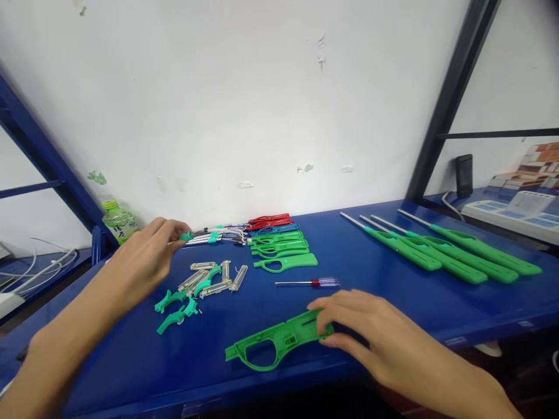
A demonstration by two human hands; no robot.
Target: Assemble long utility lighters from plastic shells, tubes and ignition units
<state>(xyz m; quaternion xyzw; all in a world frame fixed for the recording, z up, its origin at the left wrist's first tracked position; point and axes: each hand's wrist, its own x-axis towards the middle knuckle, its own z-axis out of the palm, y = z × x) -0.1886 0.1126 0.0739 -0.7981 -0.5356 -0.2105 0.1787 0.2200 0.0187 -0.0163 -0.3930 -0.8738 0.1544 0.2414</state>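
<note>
My right hand (353,326) grips the wide end of a green lighter handle half (279,340), its hollow inner side facing up, near the table's front edge. At the back left, my left hand (152,250) is closed with its fingertips on a small teal plastic part (187,236); whether it is lifted is hard to see. Beside those fingers lies a bunch of metal lighter tubes (205,238) with wires and teal pieces. In front of that hand are several clear fuel tanks (217,288) and teal triggers (172,317).
Several green handle halves (286,262) lie at the back, with red ones (269,221) behind. A screwdriver (325,282) rests mid-table. Long green lighters (471,244) lie on the right. A green bottle (120,221) stands at the back left, by the wall (262,105).
</note>
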